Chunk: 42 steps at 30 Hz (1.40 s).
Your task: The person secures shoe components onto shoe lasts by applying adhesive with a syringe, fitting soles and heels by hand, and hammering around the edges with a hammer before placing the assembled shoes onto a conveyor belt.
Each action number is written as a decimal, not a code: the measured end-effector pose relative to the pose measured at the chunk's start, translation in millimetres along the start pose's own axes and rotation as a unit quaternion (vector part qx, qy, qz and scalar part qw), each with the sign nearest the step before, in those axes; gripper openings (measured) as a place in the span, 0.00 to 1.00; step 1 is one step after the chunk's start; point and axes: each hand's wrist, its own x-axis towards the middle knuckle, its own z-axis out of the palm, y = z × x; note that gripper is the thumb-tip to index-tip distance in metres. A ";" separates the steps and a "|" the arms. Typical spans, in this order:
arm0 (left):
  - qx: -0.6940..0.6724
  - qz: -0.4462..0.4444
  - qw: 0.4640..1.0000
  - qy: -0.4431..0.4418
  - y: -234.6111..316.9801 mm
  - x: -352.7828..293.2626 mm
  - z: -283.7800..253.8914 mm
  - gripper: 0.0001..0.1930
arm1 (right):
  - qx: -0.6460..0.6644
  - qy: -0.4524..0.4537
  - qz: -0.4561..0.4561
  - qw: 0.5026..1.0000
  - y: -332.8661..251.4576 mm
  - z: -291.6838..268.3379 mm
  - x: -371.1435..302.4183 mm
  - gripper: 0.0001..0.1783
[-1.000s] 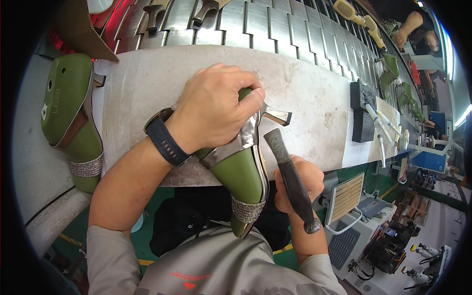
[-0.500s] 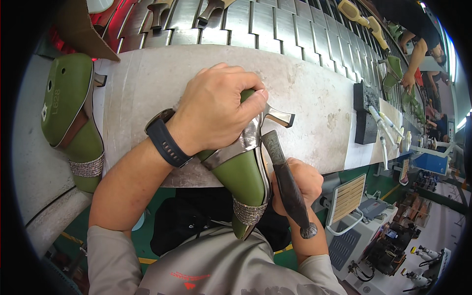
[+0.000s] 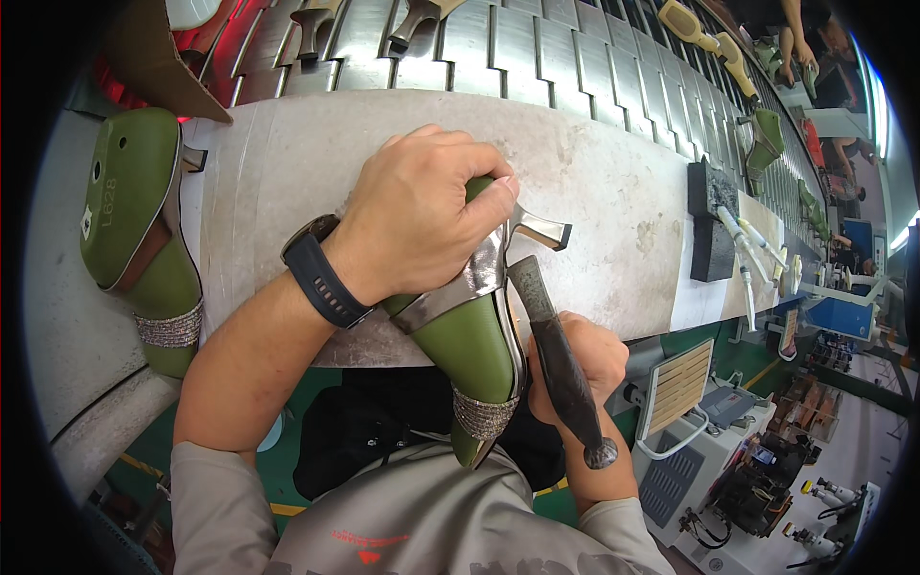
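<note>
My left hand (image 3: 426,216) is closed over the back of a high-heeled sandal (image 3: 484,278) fitted on a green last (image 3: 470,350). The sandal has shiny pewter straps, a glittering band near the toe and a slim heel pointing right; its toe hangs past the table's near edge. My right hand (image 3: 586,359) is closed on a cobbler's hammer (image 3: 565,374), whose handle is mostly hidden. The dark hammer head lies along the sole edge, flat end up by the heel, round face toward me. Whether it touches the sole I cannot tell.
Another sandal on a green last (image 3: 139,206) rests at the left. Beyond the pale worktable (image 3: 613,211) runs a metal slat conveyor (image 3: 517,48) with shoes and yellow lasts. A black block (image 3: 709,220) and white tubes (image 3: 743,244) sit at the right. Co-workers are farther right.
My hands, the sandal and the hammer have barely shifted. At the far right, a co-worker's arm has drawn back from the green last on the conveyor.
</note>
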 end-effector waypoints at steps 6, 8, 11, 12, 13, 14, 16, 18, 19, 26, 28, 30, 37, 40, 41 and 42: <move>-0.006 0.007 1.000 0.003 -0.4 -0.3 -1.0 0.10 | -0.018 -0.006 0.006 1.000 -6.2 -0.1 4.7 0.09; -0.006 0.008 1.000 0.002 -0.2 0.1 -0.9 0.10 | -0.020 -0.002 0.005 1.000 -6.1 -0.6 5.3 0.10; -0.007 0.011 1.000 0.003 -1.3 0.1 -1.1 0.10 | -0.026 -0.008 0.000 1.000 -7.0 -1.5 5.9 0.10; -0.007 0.011 1.000 0.003 -1.7 -0.1 -1.5 0.10 | -0.026 -0.009 0.003 1.000 -7.8 -1.3 6.0 0.10; -0.007 0.012 1.000 0.003 -2.0 -0.3 -2.0 0.10 | -0.026 -0.009 0.006 1.000 -8.6 -1.4 6.3 0.11; -0.017 0.009 1.000 0.006 -2.8 -1.1 -2.2 0.10 | -0.026 -0.008 0.007 1.000 -8.2 -0.9 7.1 0.11; -0.026 0.007 1.000 0.008 -2.7 -2.6 -2.1 0.10 | -0.058 -0.044 0.031 0.997 -6.6 -0.3 9.3 0.12; -0.006 -0.009 1.000 -0.002 -1.2 -2.1 -1.6 0.10 | -0.046 -0.020 0.025 0.998 -2.8 -3.2 1.7 0.12; -0.008 -0.007 1.000 -0.004 -2.7 -1.3 -1.2 0.10 | -0.031 0.001 0.018 0.999 -1.6 -4.1 -1.1 0.12; -0.011 -0.006 1.000 0.000 -2.3 -1.4 -1.0 0.10 | -0.013 0.015 -0.015 1.000 -4.3 -5.6 -0.1 0.10; -0.005 -0.010 1.000 -0.004 -2.7 -2.5 -0.6 0.10 | 0.012 0.005 -0.022 1.000 -5.8 -3.1 3.7 0.10; -0.002 -0.007 1.000 0.000 -3.3 -2.2 -1.6 0.10 | 0.035 -0.004 -0.029 0.999 -7.8 -1.4 5.3 0.09; -0.003 -0.008 1.000 -0.007 -4.3 -2.9 -2.7 0.09 | -0.026 -0.048 0.016 0.998 -13.7 -6.0 9.8 0.07; 0.001 -0.009 1.000 -0.003 -5.6 -4.2 -3.7 0.09 | -0.045 -0.065 0.016 0.997 -18.8 -7.0 14.7 0.07; 0.000 -0.009 1.000 -0.005 -5.6 -3.9 -3.6 0.09 | -0.056 -0.067 0.015 0.996 -20.4 -7.5 15.9 0.07; -0.001 -0.008 1.000 -0.006 -5.6 -3.7 -3.6 0.09 | -0.057 -0.067 0.015 0.996 -21.8 -7.5 16.8 0.07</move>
